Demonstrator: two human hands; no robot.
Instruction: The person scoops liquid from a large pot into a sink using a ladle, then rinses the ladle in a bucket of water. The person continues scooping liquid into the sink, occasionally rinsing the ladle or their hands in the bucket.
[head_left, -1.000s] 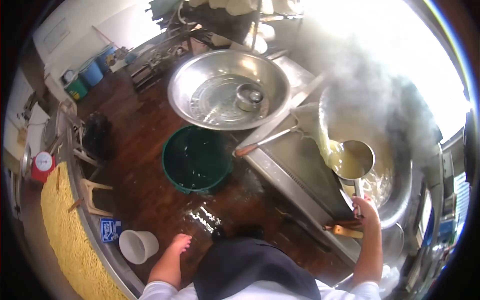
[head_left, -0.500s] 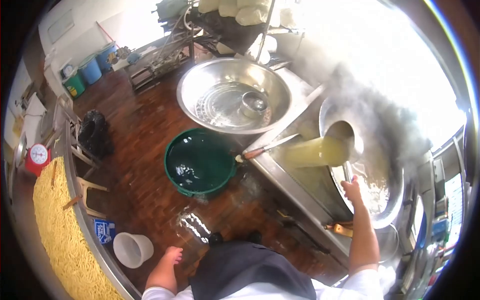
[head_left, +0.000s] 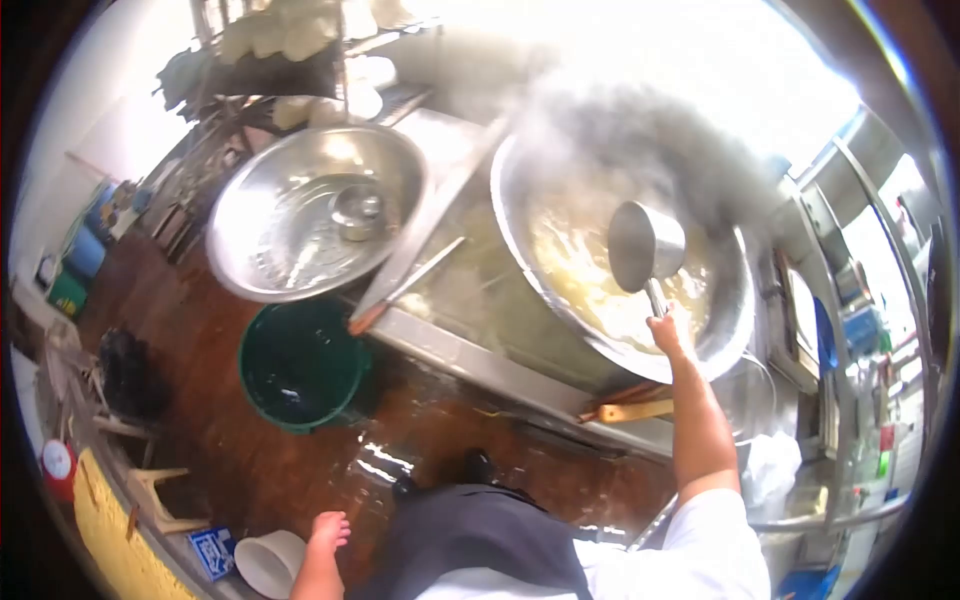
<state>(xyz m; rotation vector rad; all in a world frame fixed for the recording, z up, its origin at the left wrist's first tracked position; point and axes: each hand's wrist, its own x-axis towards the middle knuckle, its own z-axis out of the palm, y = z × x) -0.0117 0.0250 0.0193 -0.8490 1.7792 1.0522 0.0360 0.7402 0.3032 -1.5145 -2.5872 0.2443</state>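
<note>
From where I stood, the person's right hand point(head_left: 672, 328) had its fingers wrapped tight round the handle of a metal dipper point(head_left: 650, 245). The dipper was tipped over, its mouth facing left, above the cloudy, pale liquid point(head_left: 575, 265) in a wide metal pot point(head_left: 740, 340). Steam point(head_left: 620, 130) rose thickly off it.

The left hand point(head_left: 330, 530) hung low over the wet brown floor point(head_left: 210, 420), its fingers loosely apart and slightly curled, near a white bucket point(head_left: 262, 565).

A yellowish wooden handle point(head_left: 630, 411) lay along the front of the counter point(head_left: 450, 345), just below the pot and near the right forearm. To the left of the pot stood a big, shiny basin point(head_left: 235, 250) with a small metal vessel point(head_left: 360, 212) inside, and below the basin, a green tub point(head_left: 255, 385) sat on the floor.
</note>
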